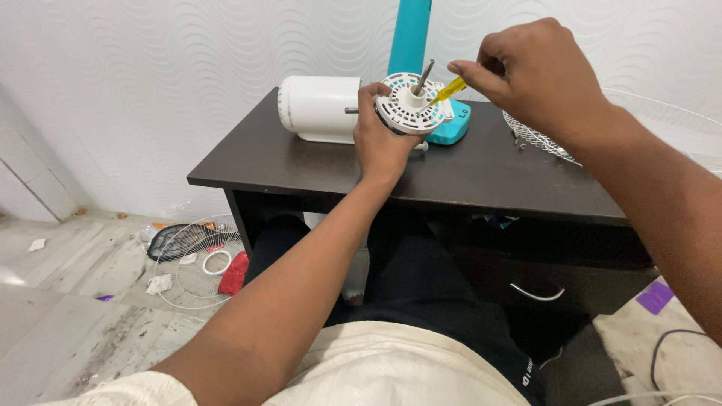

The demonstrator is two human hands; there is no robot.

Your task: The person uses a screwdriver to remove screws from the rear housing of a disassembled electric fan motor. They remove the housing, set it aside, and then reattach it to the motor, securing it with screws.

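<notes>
Head view: a yellow screwdriver [448, 91] is pinched in the closed fingers [492, 66] of the right hand [535, 75], its tip set against the white vented motor face [410, 105]. That face, with its steel shaft [425, 76] sticking up, is gripped from below by the left hand [382, 135], fingers curled around its rim. The white motor housing [320, 107] is seen lying near the far edge of the dark desk [481, 169], a wire fan guard [602, 128] at the right edge. Another guard [197, 263] lies on the floor.
</notes>
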